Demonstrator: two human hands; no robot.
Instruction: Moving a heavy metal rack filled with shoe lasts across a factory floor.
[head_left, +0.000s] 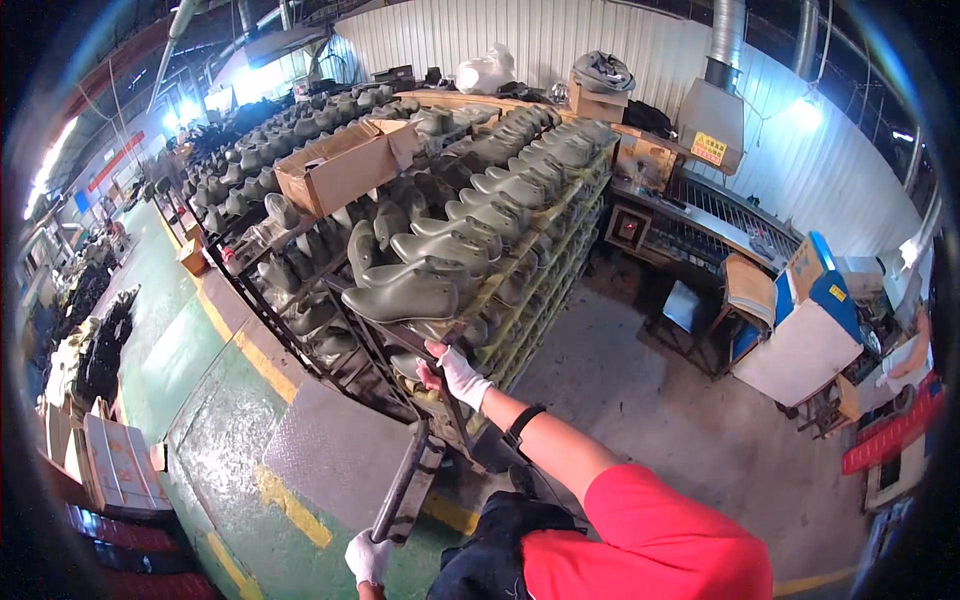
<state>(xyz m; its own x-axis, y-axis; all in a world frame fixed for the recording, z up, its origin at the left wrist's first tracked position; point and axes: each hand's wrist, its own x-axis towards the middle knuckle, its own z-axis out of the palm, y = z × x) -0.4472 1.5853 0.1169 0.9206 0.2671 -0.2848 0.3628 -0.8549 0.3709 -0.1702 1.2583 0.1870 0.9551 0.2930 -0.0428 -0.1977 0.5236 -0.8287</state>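
Observation:
Low in the view, my left hand (pixel 368 558), in a white glove, is closed around the near end of a dark tubular handle (pixel 400 485). The handle slants up toward the base of a tall metal rack (pixel 380 370). My right hand (pixel 462 380), also gloved with bare fingertips, grips the rack's near corner post, just below its top tier. Rows of olive-grey shoe-shaped forms (pixel 410 297) stand on the rack, tier above tier. Part of the right hand's grip is hidden behind the post.
An open cardboard box (pixel 345 165) sits on the racked forms. A grey metal plate (pixel 335 450) lies on the green floor left of the handle. At the right are a blue-and-white machine (pixel 800 315), a stool (pixel 682 305) and another person's arm (pixel 912 355). Flattened cartons (pixel 125 465) stand at left.

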